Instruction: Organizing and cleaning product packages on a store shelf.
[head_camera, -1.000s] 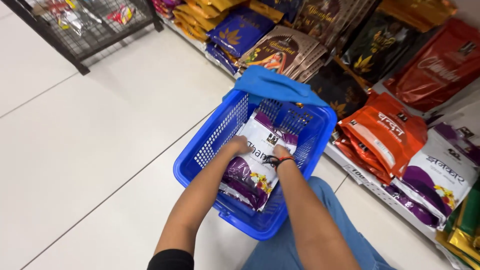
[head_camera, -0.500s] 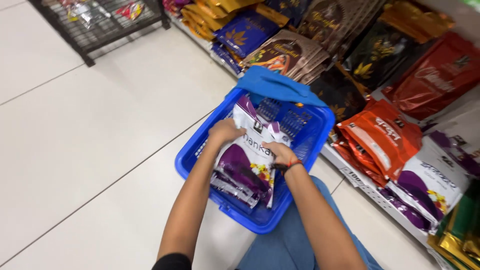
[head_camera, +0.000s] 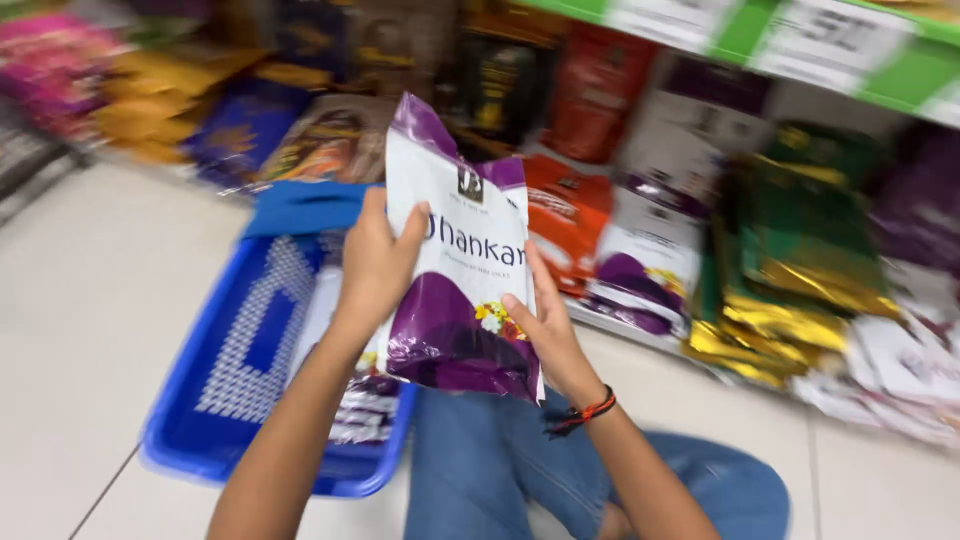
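A white and purple bag (head_camera: 455, 260) is held upright in front of me, above the blue plastic basket (head_camera: 240, 400). My left hand (head_camera: 375, 260) grips the bag's left edge, thumb over the front. My right hand (head_camera: 545, 325) holds its lower right edge; a red and black thread band sits on that wrist. Another similar bag (head_camera: 360, 405) lies in the basket below. The picture is blurred by motion.
A low shelf along the right holds several bags: orange (head_camera: 565, 215), white and purple (head_camera: 640, 270), gold and green (head_camera: 790, 270), dark blue (head_camera: 245, 125). My blue-jeaned legs (head_camera: 500, 470) rest on the pale tiled floor (head_camera: 90, 270). A green shelf edge (head_camera: 800, 40) runs above.
Both hands have lifted the white and purple bag up out of the basket and turned it upright. The view has swung toward the shelf.
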